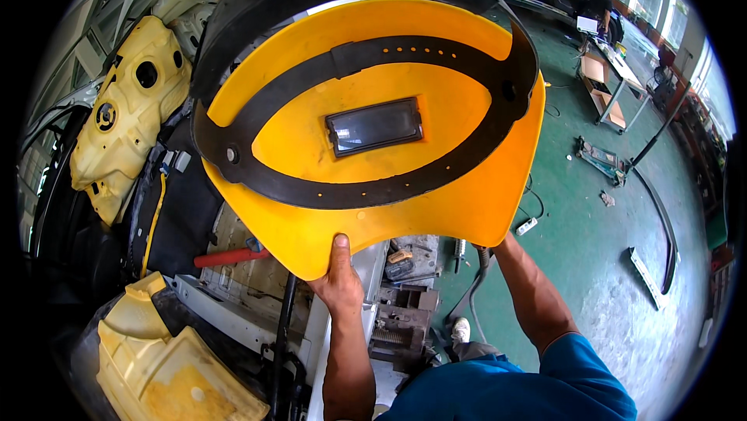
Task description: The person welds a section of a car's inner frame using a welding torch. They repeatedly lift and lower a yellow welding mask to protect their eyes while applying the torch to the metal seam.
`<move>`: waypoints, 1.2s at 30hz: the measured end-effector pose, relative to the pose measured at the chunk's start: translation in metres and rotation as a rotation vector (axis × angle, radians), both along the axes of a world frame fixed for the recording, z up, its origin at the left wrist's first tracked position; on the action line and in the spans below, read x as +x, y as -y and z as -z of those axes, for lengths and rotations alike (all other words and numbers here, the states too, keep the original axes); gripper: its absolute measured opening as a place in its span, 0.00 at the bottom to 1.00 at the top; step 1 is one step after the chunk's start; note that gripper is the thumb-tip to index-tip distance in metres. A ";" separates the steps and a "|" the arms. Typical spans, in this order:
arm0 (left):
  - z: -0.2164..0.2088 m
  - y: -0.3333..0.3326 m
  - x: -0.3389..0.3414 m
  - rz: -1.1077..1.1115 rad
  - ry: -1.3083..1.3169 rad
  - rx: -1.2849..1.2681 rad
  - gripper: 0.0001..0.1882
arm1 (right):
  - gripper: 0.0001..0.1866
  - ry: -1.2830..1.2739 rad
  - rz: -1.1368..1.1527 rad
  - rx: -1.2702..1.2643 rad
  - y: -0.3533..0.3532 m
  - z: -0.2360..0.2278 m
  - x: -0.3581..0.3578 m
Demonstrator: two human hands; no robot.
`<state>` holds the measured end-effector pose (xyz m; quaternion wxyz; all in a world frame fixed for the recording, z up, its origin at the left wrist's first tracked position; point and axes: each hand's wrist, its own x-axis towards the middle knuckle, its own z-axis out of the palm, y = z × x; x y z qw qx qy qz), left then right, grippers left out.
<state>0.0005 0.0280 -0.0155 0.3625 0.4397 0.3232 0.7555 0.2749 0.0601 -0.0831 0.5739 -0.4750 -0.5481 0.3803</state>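
Note:
A yellow welding helmet (292, 226) fills the middle of the view, its inner side toward me. A black headband (366, 194) crosses the shell, and a small dark viewing window (375, 127) sits in the centre. My left hand (340, 285) is closed on the lower left edge, its thumb lying on the inner face. My right hand (504, 245) is at the lower right corner, mostly behind the shell; its fingers are hidden. A grey hose (482, 273) hangs down beside it; whether that hand holds the hose or the helmet I cannot tell.
Stripped car bodywork lies on the left, with a yellowish moulded tank (128, 114), a foam block (183, 378) and a red tube (229, 257). Right, on the green floor, are a trolley jack (603, 160), a power strip (527, 226) and a wheeled table (622, 71). Another person (599, 5) stands far off.

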 end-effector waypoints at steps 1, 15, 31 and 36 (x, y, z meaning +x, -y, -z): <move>0.000 0.000 0.000 0.000 0.002 0.001 0.31 | 0.23 0.027 0.007 0.000 0.000 0.000 0.000; 0.001 0.000 -0.002 0.014 0.017 -0.007 0.31 | 0.18 0.156 0.064 -0.124 -0.002 -0.009 0.000; -0.003 0.005 -0.003 -0.005 0.094 0.006 0.30 | 0.25 0.279 0.129 -0.160 0.022 -0.035 -0.003; 0.002 0.016 -0.039 -0.094 0.092 -0.035 0.28 | 0.27 0.322 0.113 -0.354 0.050 -0.041 -0.001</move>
